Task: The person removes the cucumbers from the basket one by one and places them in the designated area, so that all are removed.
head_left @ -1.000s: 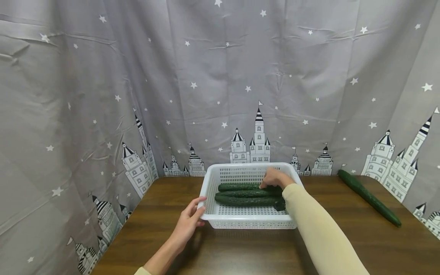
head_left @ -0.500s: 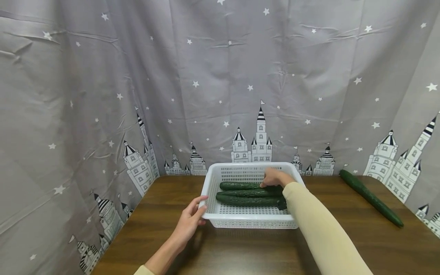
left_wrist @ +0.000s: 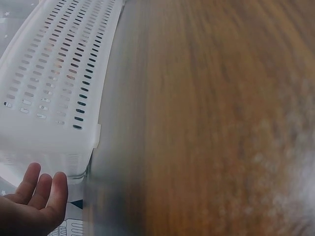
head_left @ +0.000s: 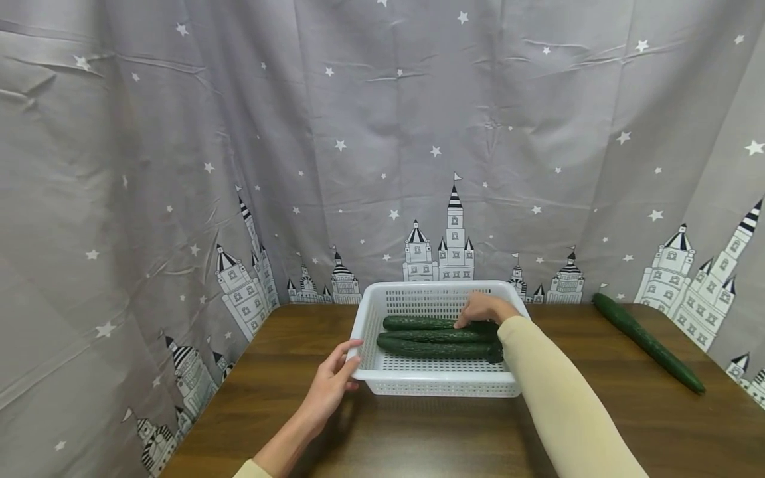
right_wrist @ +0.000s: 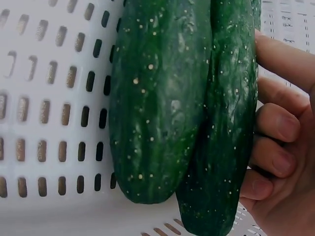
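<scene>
Cucumbers (head_left: 436, 350), three together, lie in a white basket (head_left: 442, 386) on the bench (head_left: 442, 435), the left hand (head_left: 331, 380) pinching its rim, the right hand (head_left: 483, 308) curling fingers at the rearmost, grip unclear, so a hasty shove could roll its neighbours.

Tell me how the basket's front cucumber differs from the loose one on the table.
Place: the front cucumber lies in the white basket; the loose cucumber, on the wooden table.
Pose: the front cucumber runs crosswise in the head view; the loose cucumber lies slantwise.
Neighbours: the front cucumber lies against the middle cucumber; the loose cucumber lies apart.
Both are long and dark green.
</scene>
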A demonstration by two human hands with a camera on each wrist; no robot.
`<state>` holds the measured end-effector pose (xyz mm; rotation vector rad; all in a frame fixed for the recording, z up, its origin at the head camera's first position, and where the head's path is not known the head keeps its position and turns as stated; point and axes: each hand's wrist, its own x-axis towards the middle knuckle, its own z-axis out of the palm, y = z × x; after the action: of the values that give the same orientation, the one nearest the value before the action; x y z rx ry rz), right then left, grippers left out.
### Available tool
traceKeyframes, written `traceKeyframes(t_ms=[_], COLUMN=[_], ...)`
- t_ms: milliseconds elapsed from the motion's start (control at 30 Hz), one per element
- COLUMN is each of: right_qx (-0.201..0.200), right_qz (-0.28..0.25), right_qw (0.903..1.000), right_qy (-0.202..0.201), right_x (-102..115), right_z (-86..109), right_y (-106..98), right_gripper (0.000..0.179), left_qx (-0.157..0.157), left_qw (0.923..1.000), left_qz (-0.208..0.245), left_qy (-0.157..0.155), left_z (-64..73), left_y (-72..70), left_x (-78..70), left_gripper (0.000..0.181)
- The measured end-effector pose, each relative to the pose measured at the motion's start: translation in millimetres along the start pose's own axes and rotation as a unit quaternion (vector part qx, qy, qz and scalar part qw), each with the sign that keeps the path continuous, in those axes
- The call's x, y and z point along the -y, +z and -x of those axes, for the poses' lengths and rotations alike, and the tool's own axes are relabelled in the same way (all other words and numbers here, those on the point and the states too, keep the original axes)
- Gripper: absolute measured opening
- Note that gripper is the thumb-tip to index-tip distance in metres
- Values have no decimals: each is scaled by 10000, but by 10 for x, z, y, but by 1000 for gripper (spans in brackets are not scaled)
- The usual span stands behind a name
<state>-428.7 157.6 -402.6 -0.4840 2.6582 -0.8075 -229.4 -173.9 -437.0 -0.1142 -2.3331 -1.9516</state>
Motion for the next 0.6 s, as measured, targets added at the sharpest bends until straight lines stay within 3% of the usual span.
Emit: traceKeyframes(t_ms=[267, 600], right_qx=[193, -199], right_qz=[-298, 86], right_qw=[9988, 9963], right_qy=[-344, -834], right_x=[-7, 36], right_z=[6, -5], right_y=[11, -5], right_gripper=[21, 16], left_qx=[-26, -52], left_qw=[10000, 9999], left_qz=[-25, 97], left_qy=[6, 13], left_z=[39, 37], left_y=[-3, 23], left_x=[-13, -42], left_gripper=[37, 37])
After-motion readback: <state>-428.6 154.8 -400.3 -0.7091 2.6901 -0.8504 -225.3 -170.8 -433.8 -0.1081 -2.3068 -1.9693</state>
